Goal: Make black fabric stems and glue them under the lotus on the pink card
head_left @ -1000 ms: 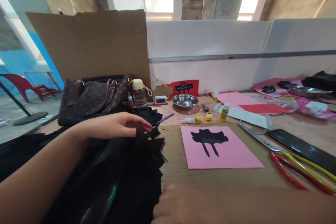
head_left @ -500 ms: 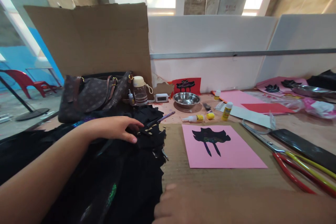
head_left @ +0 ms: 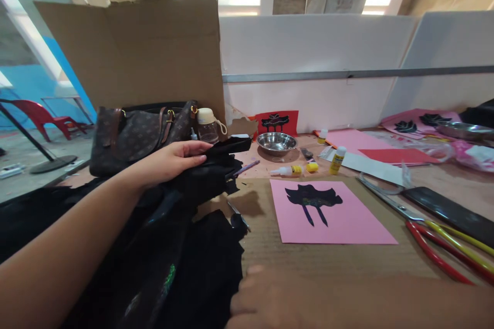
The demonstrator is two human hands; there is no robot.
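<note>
From my remote seat, I saw the black material [head_left: 154, 247] spread over the left side. The left hand [head_left: 178, 160] gripped it between thumb and fingers, holding part raised, so the small metal tool [head_left: 235, 211] lay uncovered. The right hand [head_left: 266, 295] was low and blurred; I could not tell if it was open or closed. Further right, the pink paper [head_left: 301, 231] lay flat on cardboard [head_left: 270, 257], which probably protected the tabletop [head_left: 455, 179]. The scissors [head_left: 405, 211] rested beside, seemingly for easy reach.
</note>
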